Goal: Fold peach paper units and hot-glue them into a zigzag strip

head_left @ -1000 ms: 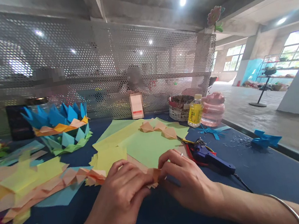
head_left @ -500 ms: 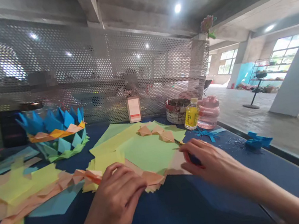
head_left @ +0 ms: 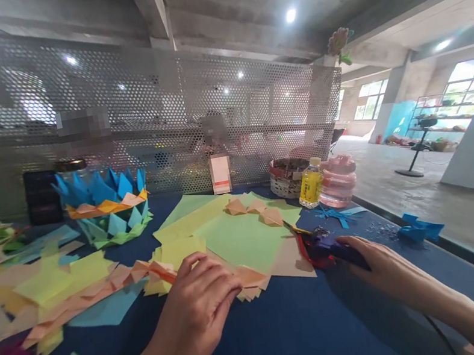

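Note:
My left hand (head_left: 205, 296) is closed over a chain of folded orange paper (head_left: 121, 276). The chain runs out to the left, and one folded piece shows past my fingertips. My right hand (head_left: 374, 257) is at the handle of a dark purple hot glue gun (head_left: 322, 246) with a red part below. Its narrow tip points left toward the stacked paper; the fingers under the handle are partly hidden. Green paper sheets (head_left: 239, 241) lie between the hands, with loose folded orange pieces (head_left: 249, 207) on top.
A blue, orange and green paper crown (head_left: 109, 206) stands at back left beside a dark phone-like object (head_left: 42, 196). A yellow-labelled bottle (head_left: 310, 184), pink bottle (head_left: 338, 181) and basket (head_left: 283, 178) stand at back right. Blue scraps (head_left: 420, 226) lie near the table's right edge. People are behind the mesh.
My right hand has moved right, away from the orange paper, and the glue gun now shows clearly. My left hand keeps its place on the paper chain. The view has shifted slightly left.

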`<state>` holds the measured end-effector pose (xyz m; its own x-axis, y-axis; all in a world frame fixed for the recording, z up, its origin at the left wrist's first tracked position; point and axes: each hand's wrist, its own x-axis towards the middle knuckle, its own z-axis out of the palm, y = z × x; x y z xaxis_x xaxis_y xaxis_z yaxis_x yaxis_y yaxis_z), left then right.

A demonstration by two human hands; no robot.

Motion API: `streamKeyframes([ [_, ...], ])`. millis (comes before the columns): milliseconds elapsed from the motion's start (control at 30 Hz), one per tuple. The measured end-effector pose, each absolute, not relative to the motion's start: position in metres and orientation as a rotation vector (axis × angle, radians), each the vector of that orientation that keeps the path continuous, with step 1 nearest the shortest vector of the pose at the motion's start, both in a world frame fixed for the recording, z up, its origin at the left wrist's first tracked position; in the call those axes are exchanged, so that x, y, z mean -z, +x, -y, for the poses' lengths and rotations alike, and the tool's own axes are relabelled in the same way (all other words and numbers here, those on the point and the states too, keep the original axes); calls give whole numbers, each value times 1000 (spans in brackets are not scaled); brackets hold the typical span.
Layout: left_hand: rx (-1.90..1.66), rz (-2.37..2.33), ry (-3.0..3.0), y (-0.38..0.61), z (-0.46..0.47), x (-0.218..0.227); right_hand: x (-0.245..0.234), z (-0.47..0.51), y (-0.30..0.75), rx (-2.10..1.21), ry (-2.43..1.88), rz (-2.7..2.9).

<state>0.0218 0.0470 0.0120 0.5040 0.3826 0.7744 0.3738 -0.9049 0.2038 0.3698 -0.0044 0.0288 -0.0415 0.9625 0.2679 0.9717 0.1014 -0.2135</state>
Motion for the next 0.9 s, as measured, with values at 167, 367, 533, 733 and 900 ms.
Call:
streamKeyframes([
  [167,-1366,-682,2718,21,-46,-14,-43,11,356,191,-1798,1902],
  [367,-1387,-734,2719,19,-51,-13,-54,-1,328,-85,-1513,1856],
  [533,-1386,-759,2737,18,-58,-12,-67,-23,293,-711,-1335,1872],
  [733,-1313,-764,2771,19,-62,-5,-64,-30,279,-755,-1288,1869],
  [900,-1163,-599,2886,26,-60,0,-52,-28,293,-723,-1375,1762],
])
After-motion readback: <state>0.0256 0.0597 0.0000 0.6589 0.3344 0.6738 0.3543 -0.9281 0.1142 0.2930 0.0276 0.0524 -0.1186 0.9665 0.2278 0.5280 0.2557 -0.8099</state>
